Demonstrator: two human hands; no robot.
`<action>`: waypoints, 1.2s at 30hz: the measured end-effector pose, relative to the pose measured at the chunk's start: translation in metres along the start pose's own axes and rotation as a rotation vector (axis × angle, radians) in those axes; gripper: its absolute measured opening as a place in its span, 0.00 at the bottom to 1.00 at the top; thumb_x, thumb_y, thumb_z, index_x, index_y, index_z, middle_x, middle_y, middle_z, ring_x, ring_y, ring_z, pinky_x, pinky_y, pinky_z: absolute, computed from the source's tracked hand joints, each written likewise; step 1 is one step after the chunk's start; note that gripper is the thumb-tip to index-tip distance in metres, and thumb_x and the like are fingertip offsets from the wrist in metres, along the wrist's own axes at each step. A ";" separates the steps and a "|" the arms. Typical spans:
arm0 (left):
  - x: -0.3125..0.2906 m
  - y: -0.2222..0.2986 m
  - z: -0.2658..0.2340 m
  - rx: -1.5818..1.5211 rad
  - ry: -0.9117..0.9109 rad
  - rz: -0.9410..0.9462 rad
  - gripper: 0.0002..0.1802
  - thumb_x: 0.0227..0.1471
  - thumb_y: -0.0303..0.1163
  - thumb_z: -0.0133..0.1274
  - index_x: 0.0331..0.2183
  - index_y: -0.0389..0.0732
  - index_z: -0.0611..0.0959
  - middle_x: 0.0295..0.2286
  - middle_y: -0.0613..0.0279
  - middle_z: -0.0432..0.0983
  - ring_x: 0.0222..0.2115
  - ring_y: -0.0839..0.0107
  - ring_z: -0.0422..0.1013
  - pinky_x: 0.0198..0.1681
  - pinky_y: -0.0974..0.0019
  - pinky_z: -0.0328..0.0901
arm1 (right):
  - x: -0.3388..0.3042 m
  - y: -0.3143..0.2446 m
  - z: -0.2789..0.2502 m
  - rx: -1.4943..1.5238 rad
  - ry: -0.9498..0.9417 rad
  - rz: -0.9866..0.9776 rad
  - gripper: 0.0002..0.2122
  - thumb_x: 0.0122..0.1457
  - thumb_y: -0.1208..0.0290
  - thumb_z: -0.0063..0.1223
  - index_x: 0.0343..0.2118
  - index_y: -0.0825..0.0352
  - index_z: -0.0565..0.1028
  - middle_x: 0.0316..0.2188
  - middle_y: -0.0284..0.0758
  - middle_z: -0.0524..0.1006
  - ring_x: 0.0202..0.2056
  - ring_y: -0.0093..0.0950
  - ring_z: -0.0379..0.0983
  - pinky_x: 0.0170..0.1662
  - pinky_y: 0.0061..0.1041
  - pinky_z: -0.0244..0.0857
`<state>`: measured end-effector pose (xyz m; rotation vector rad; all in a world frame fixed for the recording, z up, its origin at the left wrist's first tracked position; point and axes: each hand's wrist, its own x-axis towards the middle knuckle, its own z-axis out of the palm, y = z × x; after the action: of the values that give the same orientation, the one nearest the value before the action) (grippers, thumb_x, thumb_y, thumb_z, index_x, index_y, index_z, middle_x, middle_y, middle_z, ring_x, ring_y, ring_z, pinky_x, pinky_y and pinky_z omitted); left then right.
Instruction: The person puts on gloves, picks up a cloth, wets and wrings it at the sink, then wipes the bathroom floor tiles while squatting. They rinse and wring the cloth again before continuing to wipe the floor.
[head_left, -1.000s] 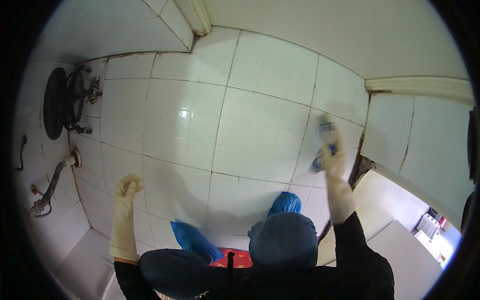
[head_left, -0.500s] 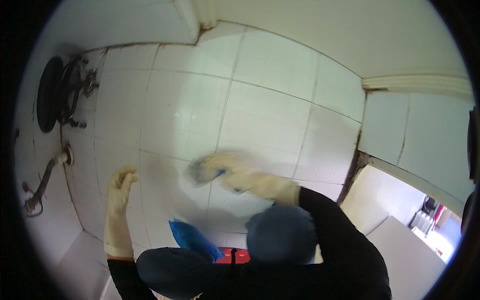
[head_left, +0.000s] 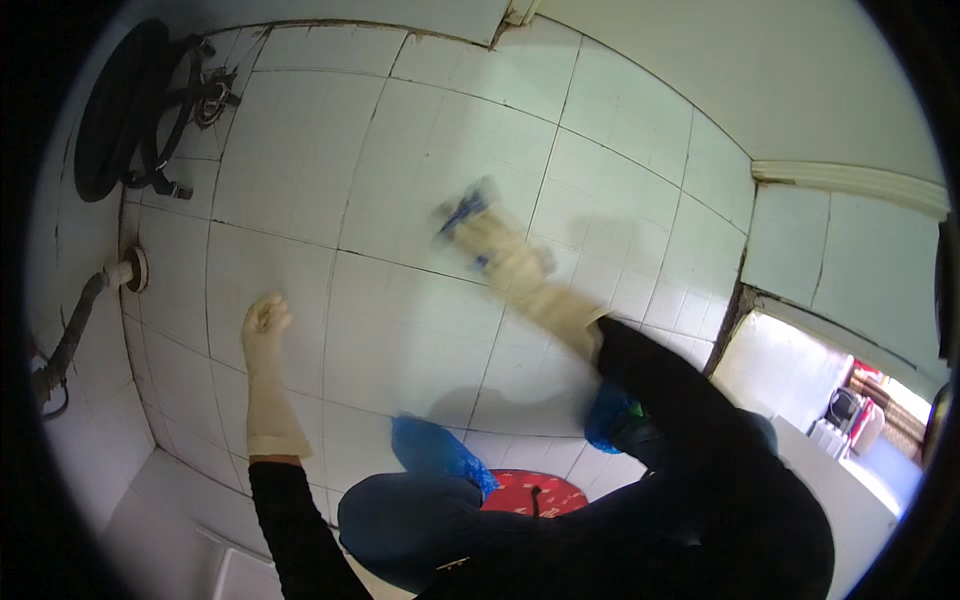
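Cream gloves: one on each hand, with cuffs reaching up the forearms to black sleeves.
Right hand [head_left: 500,258]: stretched forward and to the left over the middle of the tiles, its fingers closed around a blue-and-grey item [head_left: 463,210]; both are blurred.
Blue-and-grey item: at the far end of the right glove, over a tile just above a dark joint line; too smeared to tell its kind, or whether it touches the surface.
Left hand [head_left: 266,318]: well apart from the right, over the tiles on the left, fingers curled in toward the palm.
White tiles [head_left: 290,165]: spread under both hands, divided by dark joint lines.
Blue shoe covers [head_left: 436,448]: one left of centre, the other partly hidden beside the right sleeve.
Red round seat [head_left: 515,490]: patterned with pale marks, visible between the legs and partly covered by the dark clothing.
Grey hose [head_left: 72,335]: along the left wall, running to a pale round fitting [head_left: 137,270].
Black round-topped object [head_left: 125,110]: at upper left, with a curved dark frame beside it.
Opening at right [head_left: 860,410]: brightly lit, showing assorted things beyond a pale panel [head_left: 830,480].
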<state>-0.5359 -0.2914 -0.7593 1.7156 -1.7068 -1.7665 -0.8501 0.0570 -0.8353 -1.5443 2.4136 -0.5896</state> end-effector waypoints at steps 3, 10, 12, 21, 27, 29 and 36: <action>0.017 0.012 0.001 0.207 -0.002 0.104 0.12 0.63 0.29 0.63 0.48 0.40 0.86 0.42 0.68 0.81 0.44 0.76 0.76 0.52 0.69 0.72 | 0.020 -0.167 -0.028 0.384 -0.585 0.340 0.28 0.62 0.75 0.56 0.66 0.46 0.76 0.70 0.33 0.70 0.66 0.43 0.71 0.67 0.37 0.69; 0.046 0.020 0.004 0.854 -0.027 0.034 0.22 0.55 0.41 0.68 0.45 0.39 0.83 0.46 0.52 0.82 0.48 0.57 0.79 0.53 0.55 0.74 | 0.018 -0.155 -0.096 0.691 -0.046 0.649 0.31 0.49 0.89 0.54 0.60 0.68 0.78 0.58 0.49 0.80 0.62 0.44 0.75 0.65 0.32 0.69; 0.046 0.039 0.009 1.020 -0.076 -0.123 0.26 0.52 0.44 0.71 0.46 0.39 0.82 0.48 0.52 0.82 0.49 0.56 0.79 0.53 0.54 0.74 | -0.004 -0.079 -0.094 0.714 0.215 0.936 0.27 0.57 0.86 0.53 0.61 0.66 0.75 0.50 0.40 0.82 0.50 0.34 0.78 0.53 0.30 0.74; 0.070 0.039 0.002 1.230 -0.062 -0.245 0.44 0.37 0.54 0.82 0.49 0.39 0.79 0.46 0.55 0.84 0.48 0.59 0.81 0.49 0.56 0.76 | 0.127 0.043 -0.049 -0.052 0.369 0.825 0.28 0.64 0.71 0.58 0.68 0.61 0.68 0.60 0.47 0.76 0.58 0.47 0.76 0.62 0.43 0.70; 0.068 0.056 0.024 1.104 -0.115 -0.171 0.39 0.37 0.49 0.82 0.43 0.36 0.79 0.37 0.56 0.84 0.40 0.59 0.82 0.44 0.57 0.75 | 0.377 -0.063 -0.017 -0.163 0.148 0.580 0.32 0.63 0.71 0.57 0.71 0.52 0.66 0.63 0.43 0.74 0.60 0.48 0.75 0.61 0.47 0.72; 0.065 0.058 0.026 1.088 -0.095 -0.084 0.36 0.37 0.46 0.81 0.41 0.37 0.80 0.35 0.57 0.84 0.37 0.59 0.82 0.42 0.57 0.75 | 0.411 -0.110 0.017 -0.210 0.026 0.282 0.33 0.63 0.67 0.58 0.72 0.50 0.65 0.63 0.39 0.75 0.59 0.45 0.77 0.58 0.46 0.75; -0.042 -0.045 -0.041 1.530 -0.773 0.639 0.15 0.56 0.40 0.65 0.35 0.37 0.85 0.35 0.53 0.84 0.39 0.56 0.80 0.44 0.51 0.73 | 0.209 -0.306 0.073 0.169 -0.799 -0.700 0.29 0.58 0.76 0.60 0.64 0.50 0.75 0.64 0.39 0.74 0.62 0.44 0.74 0.62 0.40 0.71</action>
<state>-0.4650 -0.2692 -0.7561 0.1772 -3.8248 -0.6374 -0.6607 -0.2607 -0.7588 -2.0219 1.2058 -0.1896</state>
